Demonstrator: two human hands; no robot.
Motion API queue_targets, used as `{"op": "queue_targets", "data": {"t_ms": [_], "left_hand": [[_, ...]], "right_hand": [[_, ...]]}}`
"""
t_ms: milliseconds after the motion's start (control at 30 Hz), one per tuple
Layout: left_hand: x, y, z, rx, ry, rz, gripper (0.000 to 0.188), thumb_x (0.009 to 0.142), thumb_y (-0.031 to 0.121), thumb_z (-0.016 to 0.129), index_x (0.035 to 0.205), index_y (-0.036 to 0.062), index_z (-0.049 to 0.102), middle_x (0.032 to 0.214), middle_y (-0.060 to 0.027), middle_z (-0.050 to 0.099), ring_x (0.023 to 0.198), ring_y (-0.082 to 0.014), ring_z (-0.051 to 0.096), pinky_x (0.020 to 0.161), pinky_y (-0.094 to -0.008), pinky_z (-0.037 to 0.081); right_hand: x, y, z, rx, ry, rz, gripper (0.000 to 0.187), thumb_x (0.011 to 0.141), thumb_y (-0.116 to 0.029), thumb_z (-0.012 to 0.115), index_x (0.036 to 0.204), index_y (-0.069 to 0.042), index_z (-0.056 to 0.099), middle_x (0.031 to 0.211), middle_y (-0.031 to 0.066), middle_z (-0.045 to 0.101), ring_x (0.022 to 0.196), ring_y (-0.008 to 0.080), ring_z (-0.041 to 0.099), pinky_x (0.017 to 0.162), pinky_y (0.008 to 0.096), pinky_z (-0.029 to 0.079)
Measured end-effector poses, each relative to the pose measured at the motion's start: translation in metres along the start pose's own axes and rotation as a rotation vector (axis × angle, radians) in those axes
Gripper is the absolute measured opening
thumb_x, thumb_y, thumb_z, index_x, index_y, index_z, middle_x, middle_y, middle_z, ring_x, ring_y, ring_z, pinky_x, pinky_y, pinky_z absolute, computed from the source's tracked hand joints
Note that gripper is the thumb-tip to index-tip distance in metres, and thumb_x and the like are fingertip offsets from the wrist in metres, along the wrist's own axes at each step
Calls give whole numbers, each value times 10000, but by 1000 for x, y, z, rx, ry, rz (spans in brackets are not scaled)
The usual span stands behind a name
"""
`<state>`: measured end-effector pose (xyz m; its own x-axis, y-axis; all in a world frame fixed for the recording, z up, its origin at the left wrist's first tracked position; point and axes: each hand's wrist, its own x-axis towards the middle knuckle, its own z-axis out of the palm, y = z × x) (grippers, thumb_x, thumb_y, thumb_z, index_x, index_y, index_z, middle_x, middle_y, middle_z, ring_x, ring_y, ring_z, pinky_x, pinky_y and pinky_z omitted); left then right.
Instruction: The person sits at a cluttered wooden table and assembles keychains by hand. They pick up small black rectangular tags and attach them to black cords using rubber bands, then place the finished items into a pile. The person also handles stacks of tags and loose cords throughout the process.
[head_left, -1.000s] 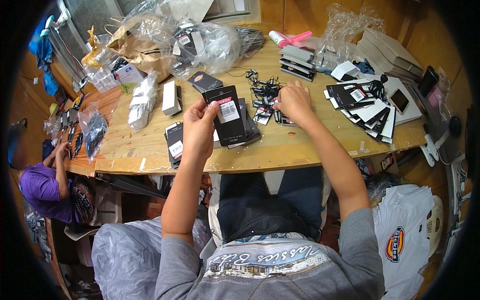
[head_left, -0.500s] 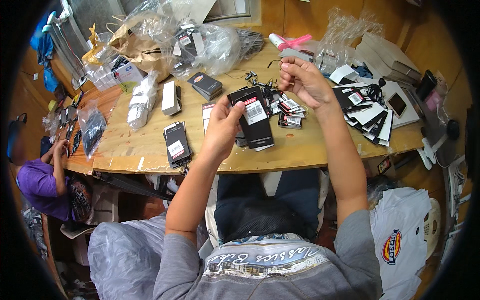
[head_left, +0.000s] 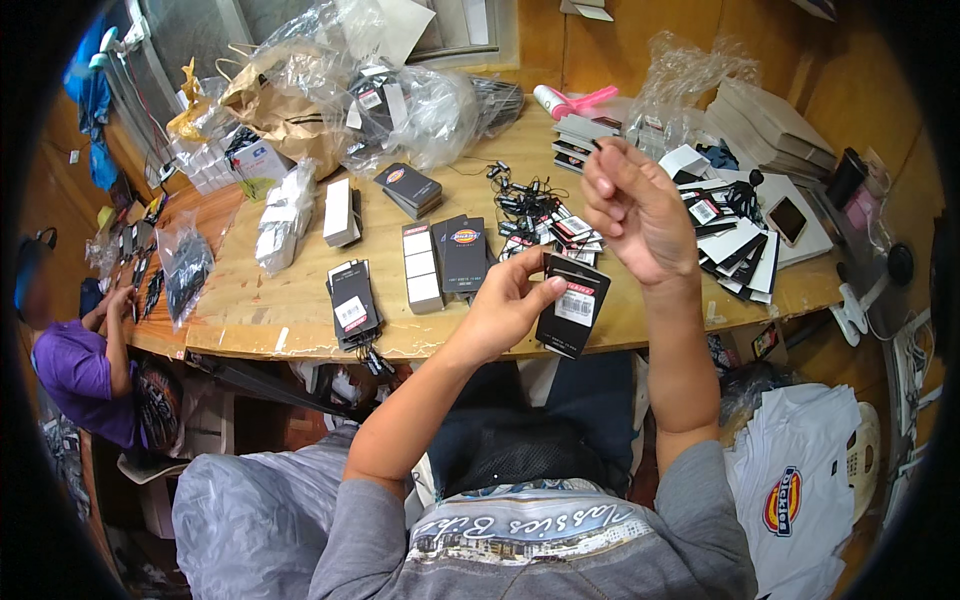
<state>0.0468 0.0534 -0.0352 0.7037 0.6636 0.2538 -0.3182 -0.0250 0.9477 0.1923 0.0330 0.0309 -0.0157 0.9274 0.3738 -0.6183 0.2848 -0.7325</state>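
I see my left hand (head_left: 505, 312) raised off the tabletop (head_left: 300, 300) at about 6 o'clock from the middle of the view, its forearm coming up from the lower edge and bent in at the wrist. Its thumb and fingers are pinched on the upper left corner of a black hang tag (head_left: 573, 318), which hangs tilted in the air over the near edge of the tabletop, its white barcode sticker facing me.

My right hand (head_left: 632, 205) is lifted higher, at about 1 o'clock from the tag, forearm nearly upright, palm turned toward the left. Its thumb and forefinger are closed together on a thin dark string loop (head_left: 597, 145) at the fingertips; the other fingers curl loosely. The two hands are near each other but not touching.

On the tabletop behind the hands lies a tangle of black string fasteners (head_left: 522, 195), with loose tags just beside it. At 9 o'clock from the left hand a stack of finished black tags (head_left: 352, 302) lies flat, and a row of white boxes (head_left: 421, 266) stands next to it. At 3 o'clock from the right hand more black and white tags (head_left: 735, 243) are fanned out. A person in a purple shirt (head_left: 75, 370) sits at the far left end
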Motion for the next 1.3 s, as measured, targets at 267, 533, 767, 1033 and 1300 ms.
{"op": "queue_targets", "data": {"t_ms": [267, 533, 767, 1033, 1300], "left_hand": [[-13, 4, -8, 44, 171, 109, 241, 822, 100, 431, 1036, -5, 397, 1028, -91, 513, 913, -124, 491, 790, -254, 398], [-18, 2, 4, 96, 458, 334, 151, 789, 38, 495, 867, 25, 367, 780, -48, 518, 700, -64, 488, 613, -192, 408], [-25, -3, 11, 358, 573, 488, 218, 715, -11, 583, 807, 7, 387, 672, -43, 526, 618, -58, 483, 552, -179, 401], [-25, -18, 9, 714, 545, 889, 297, 661, -60, 609, 844, -10, 380, 706, -150, 579, 618, -193, 596, 518, -238, 457], [-30, -13, 6, 777, 379, 727, 260, 719, -56, 531, 914, -28, 361, 773, -171, 549, 621, -263, 562, 541, -269, 439]], "right_hand": [[-42, 5, 6, -535, 345, -441, 50, 738, -7, 549, 785, -2, 534, 662, -23, 509, 505, -2, 388, 429, 129, 291], [-62, 56, 14, -977, 343, -520, 96, 657, 36, 586, 702, -7, 512, 776, 37, 523, 510, 34, 416, 432, 158, 334], [-66, 58, 17, -977, 292, -492, 102, 652, 31, 581, 693, -9, 497, 859, 72, 554, 520, 53, 463, 435, 171, 351], [-69, 67, 18, -1045, 326, -607, 138, 650, 36, 566, 741, -4, 471, 859, 103, 564, 552, 118, 492, 481, 209, 392], [-64, 70, 6, -913, 287, -568, 131, 666, 63, 549, 737, 4, 457, 799, 80, 513, 589, 118, 496, 523, 212, 419]]}}
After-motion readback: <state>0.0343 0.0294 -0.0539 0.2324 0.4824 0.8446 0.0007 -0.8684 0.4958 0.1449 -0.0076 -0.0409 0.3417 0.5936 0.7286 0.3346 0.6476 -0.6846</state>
